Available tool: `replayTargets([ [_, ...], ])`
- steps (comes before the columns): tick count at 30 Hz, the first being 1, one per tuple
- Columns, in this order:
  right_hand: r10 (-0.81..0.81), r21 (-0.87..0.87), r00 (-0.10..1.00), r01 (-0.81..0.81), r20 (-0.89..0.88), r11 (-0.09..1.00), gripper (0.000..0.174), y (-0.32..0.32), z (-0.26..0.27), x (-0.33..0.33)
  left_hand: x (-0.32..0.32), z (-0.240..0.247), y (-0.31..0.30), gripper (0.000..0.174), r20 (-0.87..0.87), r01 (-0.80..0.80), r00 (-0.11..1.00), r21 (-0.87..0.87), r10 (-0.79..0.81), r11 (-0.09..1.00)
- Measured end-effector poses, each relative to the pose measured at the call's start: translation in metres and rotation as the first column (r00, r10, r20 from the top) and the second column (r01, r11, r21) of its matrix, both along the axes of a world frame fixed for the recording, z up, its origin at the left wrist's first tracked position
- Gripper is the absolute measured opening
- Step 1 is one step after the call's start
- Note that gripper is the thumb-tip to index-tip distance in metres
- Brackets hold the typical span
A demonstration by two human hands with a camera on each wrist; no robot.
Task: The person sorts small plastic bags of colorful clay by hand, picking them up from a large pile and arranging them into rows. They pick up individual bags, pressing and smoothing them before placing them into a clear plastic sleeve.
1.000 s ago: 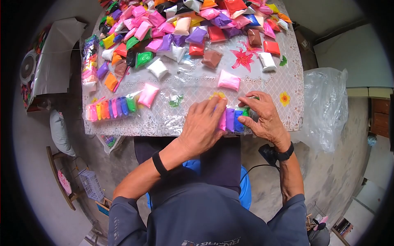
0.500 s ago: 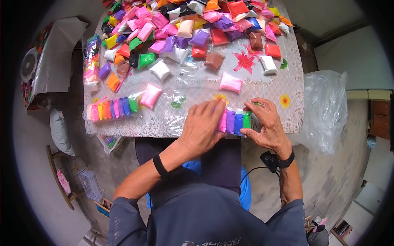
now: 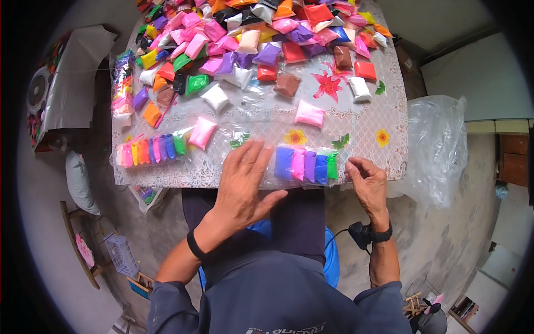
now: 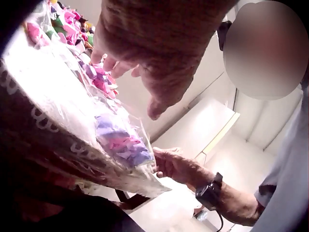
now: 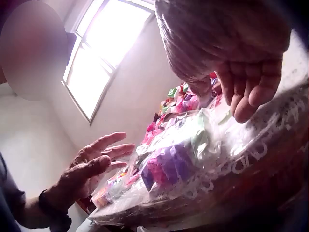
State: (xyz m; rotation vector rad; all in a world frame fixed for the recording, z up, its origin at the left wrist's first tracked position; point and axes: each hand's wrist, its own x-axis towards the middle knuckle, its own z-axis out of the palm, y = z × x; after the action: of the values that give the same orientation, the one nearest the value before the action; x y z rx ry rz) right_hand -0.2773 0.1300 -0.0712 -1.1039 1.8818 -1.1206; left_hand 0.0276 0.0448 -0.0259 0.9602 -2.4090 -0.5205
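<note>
A clear plastic bag (image 3: 267, 177) lies near the table's front edge, holding a row of blue, pink, purple and green clay packets (image 3: 310, 166). Just left of that row, my left hand (image 3: 240, 186) spreads its fingers and thumb with nothing gripped; the right wrist view also shows this hand (image 5: 96, 166) apart from the packets. My right hand (image 3: 370, 186) is beside the green end of the row, its fingers loosely bent. From the left wrist view, the right fingertips (image 4: 158, 166) overlap the bag's corner.
A big heap of colourful packets (image 3: 267, 33) covers the table's far side. Loose pink packets (image 3: 310, 113) lie nearer. At the left stands a filled bag (image 3: 150, 150) with a row of packets, and another long filled bag (image 3: 123, 89). Crumpled clear plastic (image 3: 439, 150) hangs off the right.
My left hand has lifted off the bagged row and moved left, uncovering the blue packet. My right hand has drawn back a little to the right from the green end.
</note>
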Motion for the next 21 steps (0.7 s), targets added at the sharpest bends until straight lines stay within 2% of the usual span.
replayTargets([
  [3, 0.058, 0.084, 0.998, -0.055, -0.036, 0.995, 0.026, 0.005, -0.004, 0.008, 0.019, 0.002, 0.006, 0.089, -0.04, -0.105, 0.994, -0.039, 0.103, 0.994],
  [7, 0.064, 0.067, 0.998, -0.064, 0.008, 0.996, 0.026, 0.005, -0.007, 0.017, 0.041, -0.003, 0.015, 0.08, -0.087, -0.218, 0.972, -0.006, 0.217, 0.976],
  [10, -0.004, 0.032, 0.998, 0.006, -0.057, 0.999, 0.027, 0.008, -0.012, 0.021, 0.054, -0.014, 0.025, 0.076, -0.106, -0.281, 0.954, 0.007, 0.28, 0.96],
  [12, -0.012, 0.13, 0.995, -0.001, 0.098, 0.991, 0.028, 0.01, -0.006, 0.024, 0.06, -0.019, 0.033, 0.073, -0.111, -0.315, 0.943, 0.009, 0.314, 0.949],
  [15, -0.049, 0.125, 0.982, 0.026, 0.182, 0.992, 0.029, 0.012, -0.006, 0.028, 0.066, -0.023, 0.041, 0.068, -0.115, -0.367, 0.923, 0.018, 0.367, 0.93],
  [21, -0.071, 0.043, 0.986, 0.065, 0.152, 0.997, 0.028, 0.014, -0.006, 0.021, 0.086, -0.026, 0.049, 0.065, -0.134, -0.425, 0.893, 0.064, 0.43, 0.903],
])
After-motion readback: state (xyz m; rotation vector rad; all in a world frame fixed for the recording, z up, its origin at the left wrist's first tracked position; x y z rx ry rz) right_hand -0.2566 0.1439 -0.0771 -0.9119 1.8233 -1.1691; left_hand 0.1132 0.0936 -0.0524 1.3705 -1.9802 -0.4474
